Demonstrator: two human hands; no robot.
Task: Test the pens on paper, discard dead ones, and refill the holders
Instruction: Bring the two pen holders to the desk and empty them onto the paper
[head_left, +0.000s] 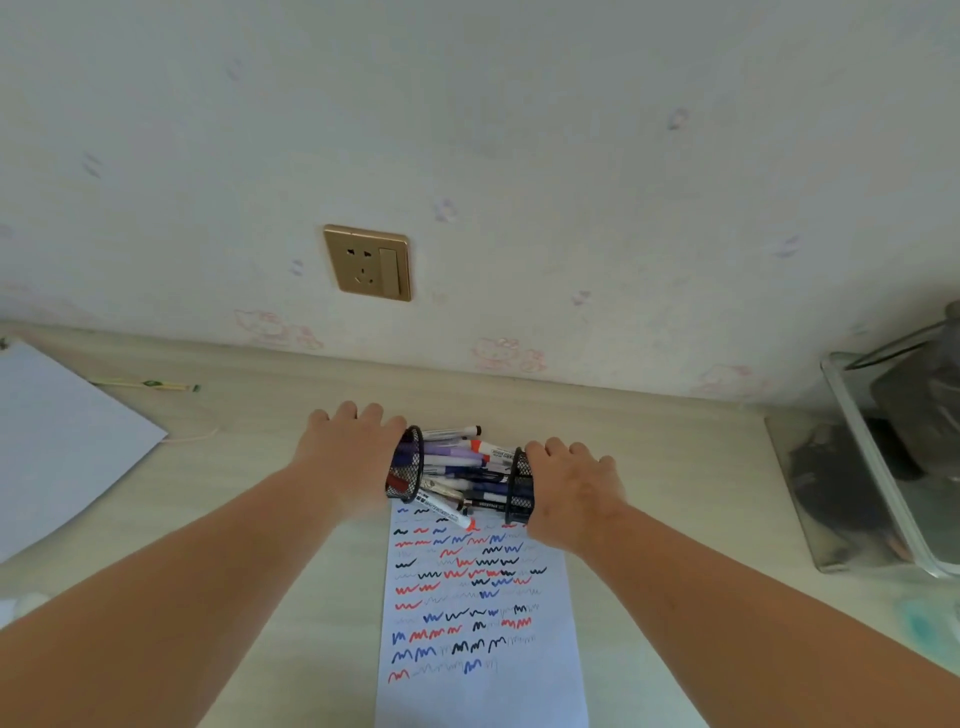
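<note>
The fingers of the left hand (345, 457) curled over the top of a black mesh holder (405, 464) lying on its side, and the right hand (571, 480) gripped a second mesh holder (519, 486) the same way, its fingers wrapped over the far side. How the thumbs lay could not be seen. The two holders faced each other mouth to mouth, with a bundle of pens (462, 467) bridging the gap between them, ends reaching into each mouth.

All of this sat at the far end of the test sheet (483, 623), the right holder resting on its top edge. The sheet, running from the holders back toward the person, was covered nearly edge to edge with red, blue and black squiggles, some faint.

Judging by that, testing looked finished and the refill was under way: the pens were gathered, but the holders still lay tipped over and needed standing up. Whether dead pens had been thrown out could not be told.

Left of the sheet lay a blank paper (62, 441).
</note>
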